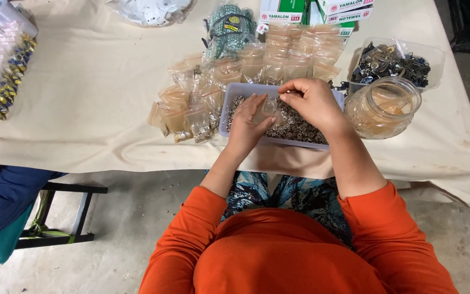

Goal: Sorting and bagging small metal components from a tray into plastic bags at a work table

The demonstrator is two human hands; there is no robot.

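Note:
A pale plastic tray [229, 103] full of small metal pieces sits at the table's near edge. Over it my left hand [248, 122] holds a small clear plastic bag [266, 109] by its lower edge. My right hand [314, 100] is just right of the bag, its fingers pinched together at the bag's mouth; whatever they pinch is too small to make out. Both forearms wear orange sleeves.
Filled small clear bags [191, 106] lie left of and behind the tray. A glass jar [383, 107] stands right of it, with a clear tub of dark metal parts [393, 62] behind. Boxes [314, 11] sit at the far edge. A dark stool [63, 215] and another person's blue clothing [1, 196] are at left.

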